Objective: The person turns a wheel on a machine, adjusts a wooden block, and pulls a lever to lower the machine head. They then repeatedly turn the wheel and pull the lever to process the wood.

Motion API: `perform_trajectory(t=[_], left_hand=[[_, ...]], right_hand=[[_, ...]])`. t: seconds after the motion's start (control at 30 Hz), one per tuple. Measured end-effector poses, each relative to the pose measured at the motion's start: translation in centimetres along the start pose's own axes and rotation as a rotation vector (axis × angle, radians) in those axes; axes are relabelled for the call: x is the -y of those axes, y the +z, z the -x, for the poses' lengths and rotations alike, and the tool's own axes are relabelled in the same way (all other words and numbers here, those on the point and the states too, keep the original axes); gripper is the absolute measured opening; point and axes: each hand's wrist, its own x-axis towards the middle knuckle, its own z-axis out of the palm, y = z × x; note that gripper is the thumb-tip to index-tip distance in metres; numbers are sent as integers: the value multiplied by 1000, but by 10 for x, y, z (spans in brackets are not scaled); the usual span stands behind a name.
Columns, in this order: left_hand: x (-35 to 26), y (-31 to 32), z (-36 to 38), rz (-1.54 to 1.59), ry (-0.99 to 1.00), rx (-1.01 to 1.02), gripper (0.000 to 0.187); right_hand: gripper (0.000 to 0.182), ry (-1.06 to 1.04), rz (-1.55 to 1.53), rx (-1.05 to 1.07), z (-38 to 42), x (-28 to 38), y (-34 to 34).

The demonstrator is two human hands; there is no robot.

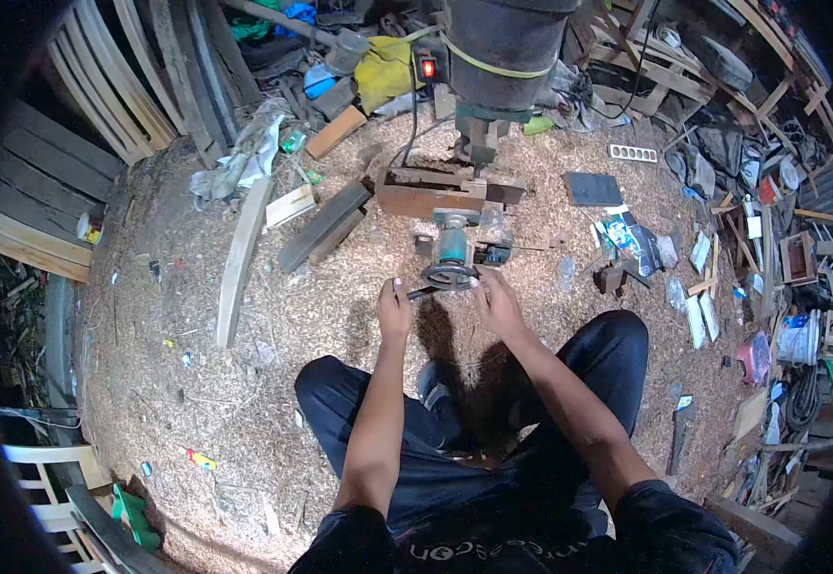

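My left hand (395,310) is closed around the end of a dark lever (420,293) at the left of a round handwheel (449,277). My right hand (497,304) touches the right rim of that wheel, its fingers bent; their exact grip is partly hidden. Behind the wheel is a green machine part (452,245), joined to a clamp that stands before a reddish-brown wooden block (426,199). Above the block hangs the green drill or mortising head (482,140) under a large dark motor housing (503,57).
Dark beams (326,226) and a long pale board (242,263) lie on the left of the chip-covered floor. To the right are a dark flat block (592,189), a power strip (633,153) and scattered wood pieces. A red-lit switch (428,69) hangs beside the motor.
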Motion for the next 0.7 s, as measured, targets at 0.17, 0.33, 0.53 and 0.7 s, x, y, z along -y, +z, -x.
perform_trajectory(t=[0.17, 0.33, 0.53, 0.7], left_hand=[[-101, -24, -24, 114, 265, -114, 32], [-320, -67, -102, 239, 806, -344, 25], [-495, -66, -181, 192, 1094, -426, 25], [-513, -45, -207, 6, 918, -376, 22]], right_hand=[[38, -124, -3, -217, -25, 28, -43], [34, -234, -179, -536, -130, 142, -168], [34, -434, -321, -768, -271, 245, -283], [73, -267, -115, -648, -405, 254, -333]])
